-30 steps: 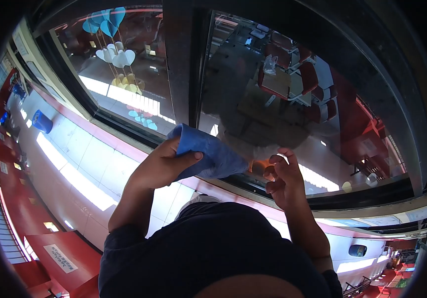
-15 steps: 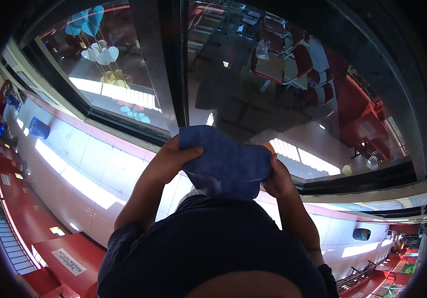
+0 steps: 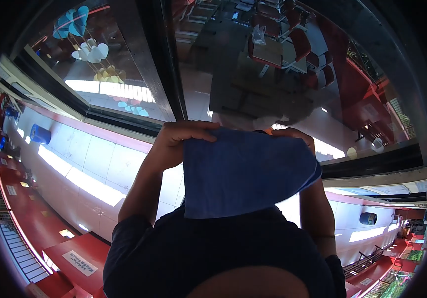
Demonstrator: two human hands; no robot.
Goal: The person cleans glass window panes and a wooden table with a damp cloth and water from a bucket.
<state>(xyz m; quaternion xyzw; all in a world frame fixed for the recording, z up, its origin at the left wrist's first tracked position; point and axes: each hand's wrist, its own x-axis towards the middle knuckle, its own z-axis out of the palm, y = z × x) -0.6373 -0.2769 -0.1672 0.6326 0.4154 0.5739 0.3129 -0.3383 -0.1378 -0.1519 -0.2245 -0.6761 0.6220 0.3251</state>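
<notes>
A blue cloth (image 3: 248, 174) hangs spread out in front of the chest, its lower edge over the dark shirt. My left hand (image 3: 181, 141) pinches its upper left corner, fingers along the top edge. At the upper right edge, my right hand (image 3: 295, 136) grips the cloth, with part of the hand and wrist hidden behind it. The right side of the cloth folds over near the right forearm. Beyond both hands stands a dark-framed glass window (image 3: 253, 94).
Behind the glass are chairs (image 3: 297, 44), a desk (image 3: 267, 52) and hanging paper hearts (image 3: 92, 51). A blue bin (image 3: 40, 134) stands on the tiled floor (image 3: 94, 159) at left, near a red ledge with a sign (image 3: 79, 263). A dark oval object (image 3: 368, 218) is at right.
The cloth has opened out wider and hangs flatter. Both hands have moved up to its top edge, the right one also outward. The view has shifted slightly.
</notes>
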